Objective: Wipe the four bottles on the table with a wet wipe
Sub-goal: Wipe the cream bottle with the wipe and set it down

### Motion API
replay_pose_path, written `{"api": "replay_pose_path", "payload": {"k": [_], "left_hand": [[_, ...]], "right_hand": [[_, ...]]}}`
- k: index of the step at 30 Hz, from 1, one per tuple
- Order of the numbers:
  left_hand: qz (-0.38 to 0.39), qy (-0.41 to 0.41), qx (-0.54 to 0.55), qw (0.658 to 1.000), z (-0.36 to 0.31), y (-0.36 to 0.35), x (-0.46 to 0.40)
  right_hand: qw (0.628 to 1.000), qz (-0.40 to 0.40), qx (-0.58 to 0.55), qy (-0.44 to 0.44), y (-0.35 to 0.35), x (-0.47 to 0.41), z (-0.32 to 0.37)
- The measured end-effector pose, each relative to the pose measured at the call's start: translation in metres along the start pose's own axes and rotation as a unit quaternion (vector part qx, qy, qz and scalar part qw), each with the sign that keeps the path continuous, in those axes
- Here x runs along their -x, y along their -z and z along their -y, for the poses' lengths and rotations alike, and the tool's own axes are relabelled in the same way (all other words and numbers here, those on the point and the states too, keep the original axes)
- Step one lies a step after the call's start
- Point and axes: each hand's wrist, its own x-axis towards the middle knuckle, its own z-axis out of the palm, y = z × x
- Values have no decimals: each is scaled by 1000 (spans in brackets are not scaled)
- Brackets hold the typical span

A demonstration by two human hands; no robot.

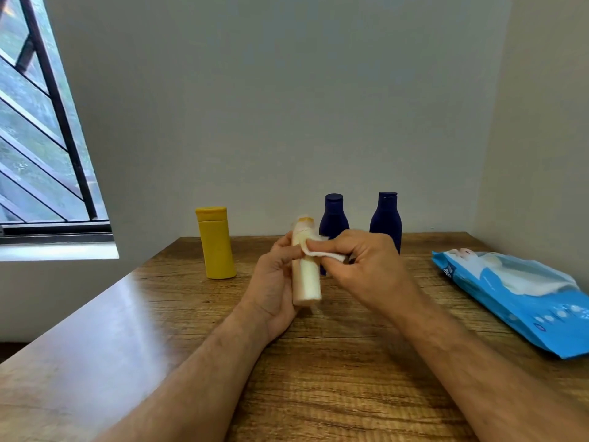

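My left hand (274, 282) grips a cream-white bottle (306, 282) upright above the wooden table (318, 362). A folded white wet wipe (322, 252) is pinched in my right hand (366, 266) and pressed against the bottle's upper part. A yellow bottle (216, 243) stands to the left at the back. Two dark blue bottles stand behind my hands: one (333, 218) partly hidden by the wipe and fingers, the other (386, 218) further right.
A blue pack of wet wipes (516, 298) lies at the table's right side, a white wipe sticking out of its opening. Walls close the table in behind and on the right. A barred window is at the left.
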Motion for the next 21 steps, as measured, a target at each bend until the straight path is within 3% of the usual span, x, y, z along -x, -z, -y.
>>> {"api": "replay_pose_path", "payload": {"k": [3,7,12,16,18,21], "left_hand": [[-37,11,8,999,-3,4,-1],[-28,7,-12,1000,-6,1,0],[-12,0,-77,997,0,-3,1],[-7,21,-16,1000,1,-5,4],[-17,11,3,1000,0,-5,3],[-30,-5,34,999,-3,-4,0]], "right_hand": [[996,90,23,-12,0,0,2],[993,114,19,-14,4,0,4],[998,14,-39,-49,4,0,4],[997,-35,-50,-50,5,-2,3],[996,-10,-61,-61,4,-1,5],[993,89,-11,-74,2,-1,6]]}}
